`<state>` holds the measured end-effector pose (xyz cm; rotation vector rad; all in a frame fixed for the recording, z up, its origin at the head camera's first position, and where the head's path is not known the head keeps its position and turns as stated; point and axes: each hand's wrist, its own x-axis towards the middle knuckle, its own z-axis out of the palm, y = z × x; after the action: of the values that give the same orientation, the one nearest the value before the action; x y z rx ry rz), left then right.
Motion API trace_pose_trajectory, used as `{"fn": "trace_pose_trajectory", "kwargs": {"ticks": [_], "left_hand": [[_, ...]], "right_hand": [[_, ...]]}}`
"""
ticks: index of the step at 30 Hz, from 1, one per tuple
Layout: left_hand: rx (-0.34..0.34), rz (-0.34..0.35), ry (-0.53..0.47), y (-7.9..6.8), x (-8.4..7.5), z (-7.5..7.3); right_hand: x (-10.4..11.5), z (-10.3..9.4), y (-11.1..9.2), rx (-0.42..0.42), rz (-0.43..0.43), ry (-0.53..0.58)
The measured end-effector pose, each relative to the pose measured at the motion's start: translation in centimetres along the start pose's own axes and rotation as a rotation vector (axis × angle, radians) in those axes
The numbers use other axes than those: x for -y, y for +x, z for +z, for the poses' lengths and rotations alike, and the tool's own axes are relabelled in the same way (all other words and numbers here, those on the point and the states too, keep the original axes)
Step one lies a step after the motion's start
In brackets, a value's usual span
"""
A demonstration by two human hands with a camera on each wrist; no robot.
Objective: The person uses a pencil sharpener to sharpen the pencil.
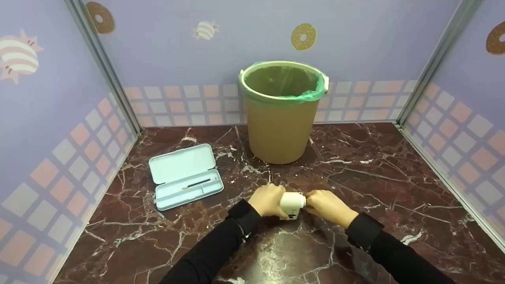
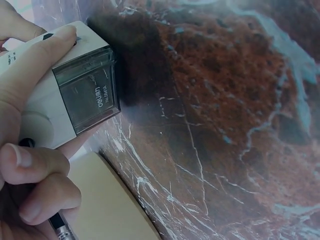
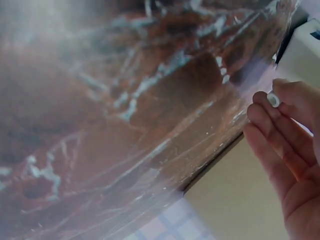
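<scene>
Near the middle of the marble top, the left hand [image 1: 268,200] grips a white pencil sharpener [image 1: 290,204]. Its thumb lies along the white body, and the smoky see-through drawer [image 2: 89,87] faces the left wrist view. Below the curled left fingers shows a black rod with a silver band [image 2: 62,231], partly hidden by them. At the sharpener's right end is the right hand [image 1: 328,206]. In the right wrist view, its thumb and index finger pinch a small white cylindrical piece [image 3: 273,100], its round end showing and its rest covered by the fingers.
A pale blue pencil case [image 1: 182,157] lies unfolded at the left, with a black pencil [image 1: 199,183] inside. Behind the hands stands a tan bin [image 1: 279,134] lined with a green bag [image 1: 311,95]. Patterned panels [image 1: 189,63] enclose the back and sides.
</scene>
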<state>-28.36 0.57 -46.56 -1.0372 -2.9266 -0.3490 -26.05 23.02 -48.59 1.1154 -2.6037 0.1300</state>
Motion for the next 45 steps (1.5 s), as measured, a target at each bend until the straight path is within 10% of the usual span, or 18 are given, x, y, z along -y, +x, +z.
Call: {"fn": "trace_pose_trajectory", "kwargs": {"ticks": [45], "left_hand": [[0.003,-0.052,-0.004,0.0,-0.4,-0.2]], "right_hand": [[1.9,-3.4,-2.6,-0.156,-0.187,0.080]]}}
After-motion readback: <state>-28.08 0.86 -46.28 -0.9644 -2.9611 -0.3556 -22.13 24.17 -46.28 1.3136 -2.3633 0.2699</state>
